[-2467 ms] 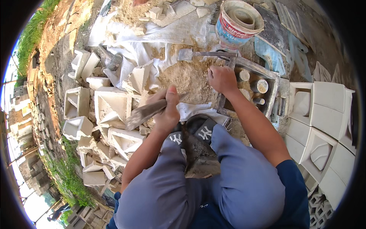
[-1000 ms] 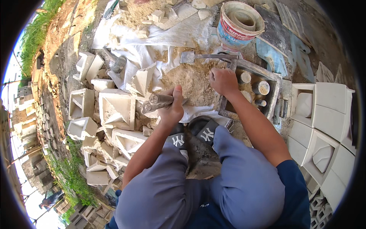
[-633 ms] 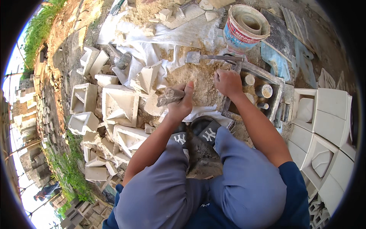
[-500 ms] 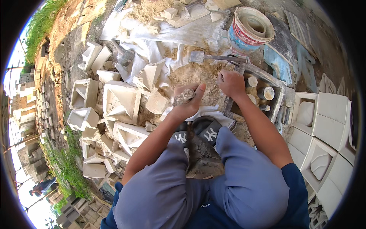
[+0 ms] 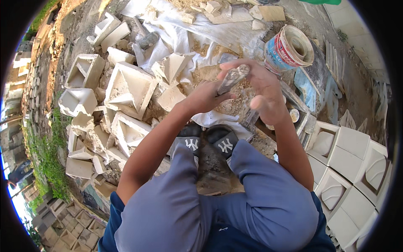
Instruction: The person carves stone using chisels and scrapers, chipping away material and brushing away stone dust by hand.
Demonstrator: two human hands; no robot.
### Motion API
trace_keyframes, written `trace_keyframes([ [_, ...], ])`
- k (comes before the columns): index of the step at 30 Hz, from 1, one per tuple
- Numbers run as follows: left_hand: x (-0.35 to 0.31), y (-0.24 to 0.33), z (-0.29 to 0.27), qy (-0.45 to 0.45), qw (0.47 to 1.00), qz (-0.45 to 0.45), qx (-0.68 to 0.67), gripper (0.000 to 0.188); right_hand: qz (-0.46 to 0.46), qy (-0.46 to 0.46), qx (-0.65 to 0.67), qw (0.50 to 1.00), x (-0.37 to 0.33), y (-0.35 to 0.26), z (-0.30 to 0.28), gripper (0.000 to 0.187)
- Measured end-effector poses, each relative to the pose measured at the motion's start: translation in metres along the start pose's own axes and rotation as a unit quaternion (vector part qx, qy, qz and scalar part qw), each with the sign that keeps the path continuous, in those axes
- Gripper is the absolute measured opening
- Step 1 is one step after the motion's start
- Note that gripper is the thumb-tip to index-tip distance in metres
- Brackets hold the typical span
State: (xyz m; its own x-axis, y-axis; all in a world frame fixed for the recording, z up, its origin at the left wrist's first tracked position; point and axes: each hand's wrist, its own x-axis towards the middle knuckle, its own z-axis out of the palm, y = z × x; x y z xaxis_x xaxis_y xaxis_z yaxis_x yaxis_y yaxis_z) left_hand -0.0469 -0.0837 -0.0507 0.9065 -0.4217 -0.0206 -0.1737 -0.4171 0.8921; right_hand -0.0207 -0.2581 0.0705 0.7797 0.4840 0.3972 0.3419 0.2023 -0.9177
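Observation:
My left hand [image 5: 204, 97] is closed round a rod-like handle [image 5: 235, 77], mottled grey and rounded at its upper end. The rest of that tool is hidden, so its kind cannot be told. Close by on the right, my right hand [image 5: 268, 90] is raised with its fingers and thumb apart, and the handle's end overlaps its fingers in the picture. Below it stands a rough grey box [image 5: 295, 97], partly covered by my right forearm, with pale-ended cylinders [image 5: 294, 115] inside. A flat-bladed tool [image 5: 228, 58] lies beyond, mostly behind the right hand.
Cast hollow blocks and broken pieces [image 5: 130, 90] are heaped at left, with a hammer [image 5: 147, 40] beyond them. A bucket [image 5: 280, 52] leans at the far right. Pale blocks [image 5: 350, 147] are stacked at right. A white sheet [image 5: 176, 38] covers ground ahead.
My right hand has lifted from a fist over the box, opened, and moved up beside the left hand. The handle in my left hand has tilted up and to the right. The view has shifted.

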Motion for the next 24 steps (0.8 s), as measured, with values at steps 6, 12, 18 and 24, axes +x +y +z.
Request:
trace_keyframes([
  [6,-0.017,-0.021,0.010,-0.150,0.970,-0.070,0.176,0.075,0.172,-0.069,0.031,0.982,0.000,0.001,0.002,0.022],
  [12,-0.106,-0.075,0.073,0.064,0.970,-0.050,0.228,0.069,0.140,0.029,-0.106,0.984,-0.008,-0.006,0.009,0.030],
  [18,-0.128,-0.082,0.086,0.078,0.946,-0.047,0.311,0.062,0.049,0.104,0.090,0.989,-0.019,-0.023,0.011,0.026],
  [24,-0.131,-0.076,0.076,0.009,0.962,-0.074,0.262,0.060,0.087,0.095,0.013,0.992,-0.016,-0.016,0.003,0.023],
])
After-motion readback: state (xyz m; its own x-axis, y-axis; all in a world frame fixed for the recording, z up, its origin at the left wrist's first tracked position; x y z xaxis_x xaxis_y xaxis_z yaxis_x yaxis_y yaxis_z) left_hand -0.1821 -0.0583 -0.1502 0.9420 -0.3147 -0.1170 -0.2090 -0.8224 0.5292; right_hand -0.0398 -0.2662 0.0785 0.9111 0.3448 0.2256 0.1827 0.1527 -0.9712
